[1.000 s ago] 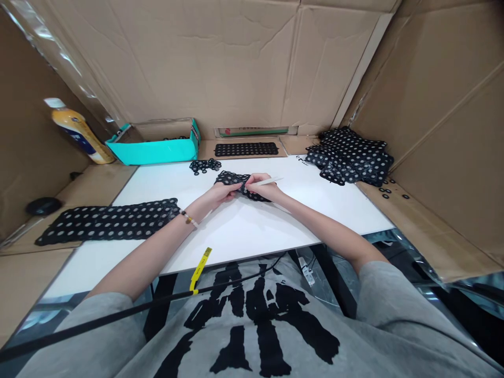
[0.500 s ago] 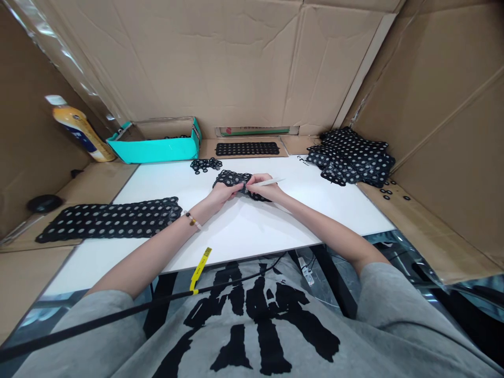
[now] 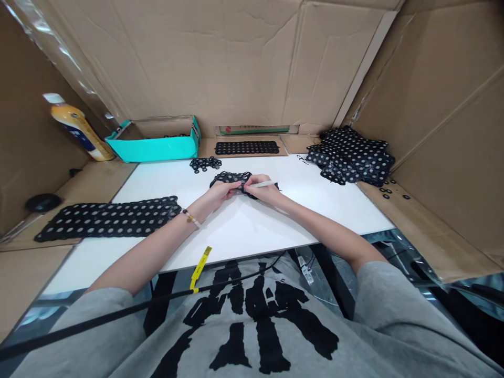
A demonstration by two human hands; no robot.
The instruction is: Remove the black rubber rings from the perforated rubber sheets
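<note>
A piece of black perforated sheet (image 3: 231,176) with rows of holes lies bunched near the middle of the white table. My left hand (image 3: 223,191) pinches its near edge, fingers closed. A slim pale pen-like tool (image 3: 263,184) is gripped in my right hand (image 3: 268,192), its tip end hidden at the sheet by the fingers. Both hands almost touch at the thumbs. Just beyond the left hand sits a small heap of black rings (image 3: 205,164).
Black perforated sheets lie at left (image 3: 110,218), at the back (image 3: 247,148) and piled at right (image 3: 350,155). A turquoise box (image 3: 153,150) and a bottle (image 3: 81,128) stand back left. Loose rings (image 3: 406,197) lie on the right cardboard. Cardboard walls (image 3: 205,63) surround the white table (image 3: 334,210).
The pale tool has dipped and drawn slightly left in my right hand. The bunched sheet has shifted a little, more of it showing right of the hand. My left hand keeps its hold.
</note>
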